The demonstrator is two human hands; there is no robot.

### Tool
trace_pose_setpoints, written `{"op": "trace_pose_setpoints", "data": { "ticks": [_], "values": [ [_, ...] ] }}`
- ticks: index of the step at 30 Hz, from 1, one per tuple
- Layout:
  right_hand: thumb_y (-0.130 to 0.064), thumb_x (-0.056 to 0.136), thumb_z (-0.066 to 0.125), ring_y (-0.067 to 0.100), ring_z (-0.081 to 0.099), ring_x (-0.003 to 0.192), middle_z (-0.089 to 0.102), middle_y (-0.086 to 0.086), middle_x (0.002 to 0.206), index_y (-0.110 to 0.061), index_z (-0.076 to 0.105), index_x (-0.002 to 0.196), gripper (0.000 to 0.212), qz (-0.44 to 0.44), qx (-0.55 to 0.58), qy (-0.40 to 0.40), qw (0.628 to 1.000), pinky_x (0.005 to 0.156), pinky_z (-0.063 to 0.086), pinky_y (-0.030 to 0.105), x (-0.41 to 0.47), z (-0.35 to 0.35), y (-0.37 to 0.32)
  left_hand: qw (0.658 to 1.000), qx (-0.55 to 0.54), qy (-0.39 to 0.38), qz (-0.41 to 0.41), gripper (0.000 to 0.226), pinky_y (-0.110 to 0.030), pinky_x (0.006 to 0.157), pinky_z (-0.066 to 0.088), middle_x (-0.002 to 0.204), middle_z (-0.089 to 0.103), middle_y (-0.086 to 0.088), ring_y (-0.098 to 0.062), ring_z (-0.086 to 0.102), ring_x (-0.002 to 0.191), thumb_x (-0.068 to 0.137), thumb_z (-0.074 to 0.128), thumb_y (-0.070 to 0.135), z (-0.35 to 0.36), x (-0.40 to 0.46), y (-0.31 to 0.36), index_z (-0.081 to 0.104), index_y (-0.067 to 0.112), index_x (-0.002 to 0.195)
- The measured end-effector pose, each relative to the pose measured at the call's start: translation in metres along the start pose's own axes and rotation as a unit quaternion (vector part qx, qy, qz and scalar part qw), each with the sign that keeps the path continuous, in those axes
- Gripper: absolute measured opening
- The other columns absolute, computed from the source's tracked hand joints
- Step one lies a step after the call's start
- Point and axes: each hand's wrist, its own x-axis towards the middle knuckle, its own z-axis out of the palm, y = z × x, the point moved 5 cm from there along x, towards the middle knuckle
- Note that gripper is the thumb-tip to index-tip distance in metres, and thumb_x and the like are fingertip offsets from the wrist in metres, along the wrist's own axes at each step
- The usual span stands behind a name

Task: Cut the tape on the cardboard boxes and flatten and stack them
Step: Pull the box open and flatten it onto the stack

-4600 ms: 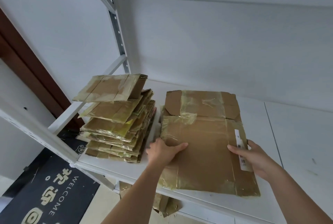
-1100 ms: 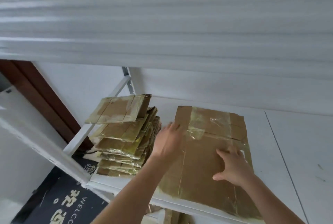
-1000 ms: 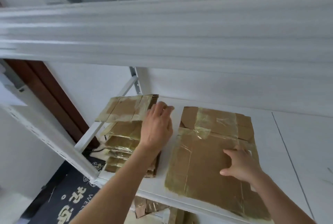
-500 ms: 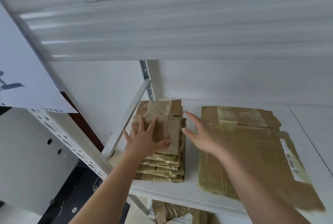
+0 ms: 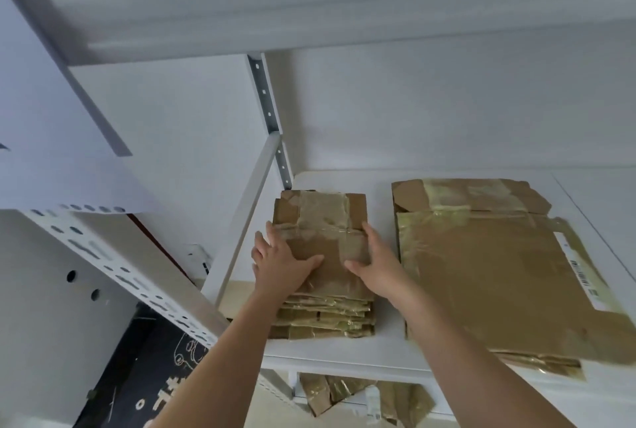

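Head view: both hands were on the small stack of flattened boxes [image 5: 323, 276] at the left end of the white shelf [image 5: 385, 348]. Left hand [image 5: 280, 264] lay flat on the top piece, fingers spread, thumb across it. Right hand [image 5: 373, 264] cupped the stack's right edge, fingers lightly curled along it; looked like squaring up, not lifting. The large flattened box [image 5: 488, 273] lay just right of the stack, not touching, nobody holding it. Judgement: everything on the shelf was already flat, so mostly done; more cardboard [image 5: 361, 400] sat on the lower level, state unclear. No cutter visible.
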Motion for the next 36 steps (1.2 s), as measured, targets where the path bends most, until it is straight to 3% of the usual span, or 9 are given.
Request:
{"op": "trace_pose_setpoints", "data": {
  "ticks": [3, 6, 13, 16, 20, 24, 28, 33, 36],
  "values": [
    [-0.018, 0.089, 0.072, 0.024, 0.017, 0.149, 0.009, -0.004, 0.164, -0.031, -0.014, 0.155, 0.109, 0.088, 0.081, -0.011, 0.993, 0.116, 0.024, 0.042, 0.004, 0.005, 0.003, 0.981, -0.157, -0.079, -0.077, 0.119, -0.052, 0.108, 0.040, 0.146, 0.038, -0.015, -0.036, 0.043, 0.132, 0.064, 0.089, 0.043, -0.003, 0.006, -0.008, 0.011, 0.014, 0.150],
    [-0.010, 0.087, 0.069, 0.028, 0.034, 0.141, 0.026, 0.002, 0.160, -0.024, 0.005, 0.157, 0.096, 0.123, 0.120, -0.038, 0.984, 0.115, 0.032, 0.043, 0.011, 0.007, -0.001, 0.959, -0.250, -0.107, -0.082, 0.097, -0.045, 0.095, 0.053, 0.124, 0.058, -0.005, -0.025, 0.060, 0.109, 0.059, 0.094, 0.028, -0.006, 0.005, -0.011, 0.035, 0.018, 0.136],
    [-0.007, 0.083, 0.066, 0.022, 0.045, 0.127, 0.040, 0.001, 0.150, -0.033, 0.007, 0.156, 0.098, 0.083, 0.112, -0.031, 0.990, 0.105, 0.042, 0.041, 0.007, 0.002, -0.007, 0.966, -0.229, -0.119, -0.028, 0.108, -0.039, 0.091, 0.053, 0.120, 0.054, 0.003, -0.021, 0.055, 0.108, 0.059, 0.094, 0.027, -0.014, 0.012, -0.008, 0.029, 0.026, 0.146],
    [-0.010, 0.091, 0.062, 0.018, 0.049, 0.118, 0.027, 0.004, 0.158, -0.033, -0.016, 0.154, 0.103, 0.102, 0.060, -0.040, 0.992, 0.076, 0.049, 0.034, 0.004, 0.001, -0.010, 0.962, -0.225, -0.147, -0.044, 0.121, -0.045, 0.097, 0.051, 0.135, 0.050, -0.003, -0.026, 0.054, 0.118, 0.059, 0.094, 0.032, -0.009, 0.012, -0.010, 0.018, 0.029, 0.152],
    [-0.033, 0.095, 0.062, 0.029, 0.033, 0.142, 0.016, -0.005, 0.163, -0.037, -0.007, 0.155, 0.092, 0.086, 0.009, -0.026, 0.996, 0.106, 0.042, 0.051, -0.003, -0.003, -0.007, 0.939, -0.282, -0.182, -0.077, 0.131, -0.047, 0.098, 0.052, 0.138, 0.051, -0.003, -0.028, 0.057, 0.118, 0.048, 0.096, 0.042, -0.002, 0.008, -0.021, 0.017, 0.037, 0.152],
    [-0.035, 0.098, 0.056, 0.031, 0.030, 0.144, 0.019, -0.009, 0.162, -0.045, 0.002, 0.154, 0.078, 0.116, 0.095, -0.050, 0.987, 0.097, 0.042, 0.063, -0.010, 0.004, 0.003, 0.936, -0.299, -0.171, -0.077, 0.127, -0.047, 0.095, 0.054, 0.131, 0.057, -0.002, -0.026, 0.061, 0.113, 0.045, 0.096, 0.045, 0.001, 0.003, -0.026, 0.025, 0.033, 0.149],
    [-0.040, 0.099, 0.052, 0.029, 0.034, 0.142, 0.024, -0.009, 0.160, -0.042, -0.002, 0.154, 0.077, 0.093, 0.055, -0.041, 0.993, 0.099, 0.044, 0.055, -0.007, 0.006, 0.001, 0.958, -0.248, -0.117, -0.086, 0.101, -0.041, 0.092, 0.055, 0.116, 0.062, 0.003, -0.021, 0.063, 0.105, 0.052, 0.093, 0.050, -0.005, 0.000, -0.033, 0.045, 0.022, 0.136],
    [-0.031, 0.100, 0.050, 0.026, 0.039, 0.136, 0.037, -0.007, 0.152, -0.038, 0.004, 0.155, 0.071, 0.104, 0.074, -0.019, 0.992, 0.090, 0.038, 0.040, -0.008, 0.009, 0.004, 0.958, -0.261, -0.098, -0.068, 0.096, -0.040, 0.099, 0.050, 0.122, 0.060, 0.001, -0.021, 0.059, 0.111, 0.060, 0.091, 0.044, 0.000, -0.009, -0.026, 0.041, 0.019, 0.139],
    [-0.034, 0.099, 0.052, 0.024, 0.041, 0.135, 0.039, -0.010, 0.149, -0.039, 0.011, 0.154, 0.069, 0.089, 0.077, 0.000, 0.993, 0.095, 0.040, 0.043, -0.009, 0.002, 0.002, 0.960, -0.262, -0.074, -0.060, 0.091, -0.041, 0.098, 0.051, 0.118, 0.061, 0.001, -0.020, 0.060, 0.108, 0.059, 0.092, 0.043, -0.008, -0.011, -0.018, 0.045, 0.018, 0.133]
  ]
}}
